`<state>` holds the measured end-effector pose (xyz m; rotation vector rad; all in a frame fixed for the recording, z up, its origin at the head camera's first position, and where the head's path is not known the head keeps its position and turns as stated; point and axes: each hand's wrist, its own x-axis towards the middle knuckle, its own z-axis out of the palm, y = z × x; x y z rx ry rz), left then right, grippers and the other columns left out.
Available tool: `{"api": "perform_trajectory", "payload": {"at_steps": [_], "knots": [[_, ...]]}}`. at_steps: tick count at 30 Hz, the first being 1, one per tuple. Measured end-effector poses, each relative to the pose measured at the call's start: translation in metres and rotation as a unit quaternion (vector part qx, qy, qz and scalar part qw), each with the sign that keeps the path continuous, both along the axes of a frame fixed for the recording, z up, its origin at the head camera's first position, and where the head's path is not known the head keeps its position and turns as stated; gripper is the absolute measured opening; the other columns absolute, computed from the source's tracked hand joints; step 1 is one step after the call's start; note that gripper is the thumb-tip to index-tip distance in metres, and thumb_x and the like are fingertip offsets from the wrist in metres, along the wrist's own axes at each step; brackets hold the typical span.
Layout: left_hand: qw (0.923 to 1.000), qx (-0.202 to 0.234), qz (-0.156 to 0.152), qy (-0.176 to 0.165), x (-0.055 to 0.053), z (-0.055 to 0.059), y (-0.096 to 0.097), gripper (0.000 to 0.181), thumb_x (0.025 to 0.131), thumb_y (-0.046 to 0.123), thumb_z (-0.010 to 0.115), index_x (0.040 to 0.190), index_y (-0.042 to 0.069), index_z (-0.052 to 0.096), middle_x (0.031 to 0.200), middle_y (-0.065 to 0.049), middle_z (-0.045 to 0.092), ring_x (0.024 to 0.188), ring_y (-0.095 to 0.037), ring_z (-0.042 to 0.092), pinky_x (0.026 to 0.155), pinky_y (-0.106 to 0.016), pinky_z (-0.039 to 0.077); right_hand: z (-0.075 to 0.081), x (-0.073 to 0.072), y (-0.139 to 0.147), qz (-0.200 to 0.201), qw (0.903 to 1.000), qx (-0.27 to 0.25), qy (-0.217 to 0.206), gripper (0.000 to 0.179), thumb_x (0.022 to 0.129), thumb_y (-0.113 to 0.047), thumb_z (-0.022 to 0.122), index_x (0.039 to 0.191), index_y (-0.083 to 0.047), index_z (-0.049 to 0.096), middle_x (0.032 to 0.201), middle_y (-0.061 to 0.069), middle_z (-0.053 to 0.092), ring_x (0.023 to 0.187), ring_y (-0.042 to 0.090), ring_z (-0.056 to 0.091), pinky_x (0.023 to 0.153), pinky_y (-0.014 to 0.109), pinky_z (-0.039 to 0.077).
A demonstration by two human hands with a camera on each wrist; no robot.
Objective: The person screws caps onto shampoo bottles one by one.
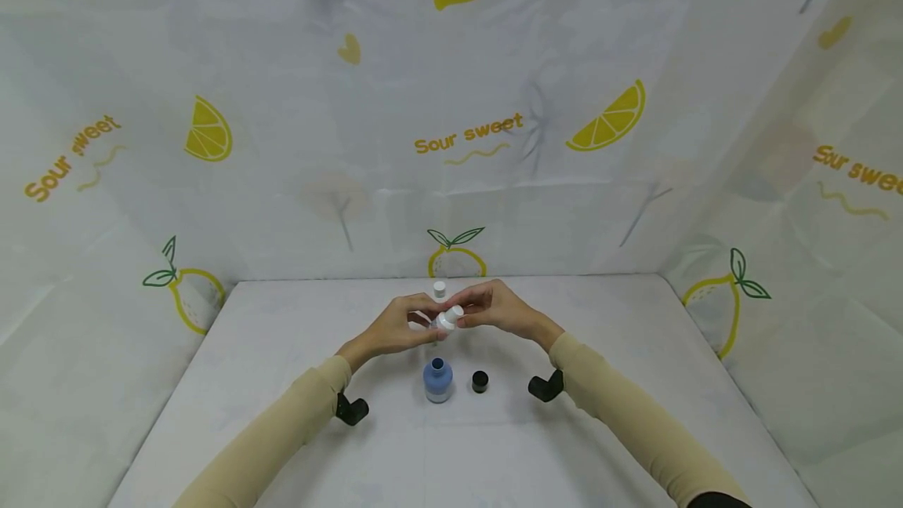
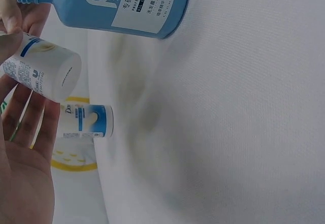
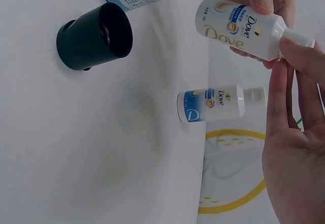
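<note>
A small white Dove bottle [image 3: 238,28] is held tilted above the table between both hands. My left hand [image 1: 397,325] grips its body, thumb on one side and fingers on the other. With thumb and fingertips my right hand [image 1: 504,310] pinches the white cap [image 3: 299,38] at its top. Whether the cap is loose cannot be told. Nearer to me stands an uncapped blue bottle [image 1: 438,382], its neck bare. Beside it on the right sits a black cap [image 1: 480,382], hollow end up. Behind the hands a second Dove bottle [image 3: 213,103], white and blue, stands capped.
All of this is on a white-covered table [image 1: 282,445]. A white backdrop [image 1: 282,202] with lemon prints rises behind the table and at both sides. Dark wrist-worn devices [image 1: 352,410] project below both forearms.
</note>
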<state>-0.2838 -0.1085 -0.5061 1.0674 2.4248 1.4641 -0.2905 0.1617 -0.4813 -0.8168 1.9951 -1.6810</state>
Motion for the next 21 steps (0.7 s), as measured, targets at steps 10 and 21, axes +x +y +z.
{"api": "perform_trajectory", "payload": {"at_steps": [10, 21], "knots": [[1.0000, 0.003, 0.002, 0.001, -0.0013, -0.0021, -0.0010, 0.046, 0.092, 0.017, 0.088, 0.135, 0.007, 0.076, 0.120, -0.008, 0.076, 0.106, -0.012, 0.070, 0.093, -0.032, 0.066, -0.0009, -0.0004, -0.0011, -0.009, 0.9999, 0.002, 0.010, 0.039, 0.091, 0.002, 0.084, 0.130, 0.002, 0.075, 0.131, 0.013, 0.079, 0.109, 0.012, 0.079, 0.095, 0.029, 0.065], [1.0000, 0.004, 0.006, 0.003, -0.0012, -0.0041, -0.0003, 0.044, 0.093, 0.018, 0.088, 0.133, 0.007, 0.077, 0.118, -0.008, 0.075, 0.106, -0.012, 0.070, 0.094, -0.035, 0.067, 0.0002, 0.0008, -0.0049, -0.046, 0.9975, 0.032, 0.043, 0.033, 0.090, -0.004, 0.088, 0.122, -0.004, 0.080, 0.124, 0.007, 0.081, 0.109, 0.013, 0.077, 0.096, 0.027, 0.065]]}}
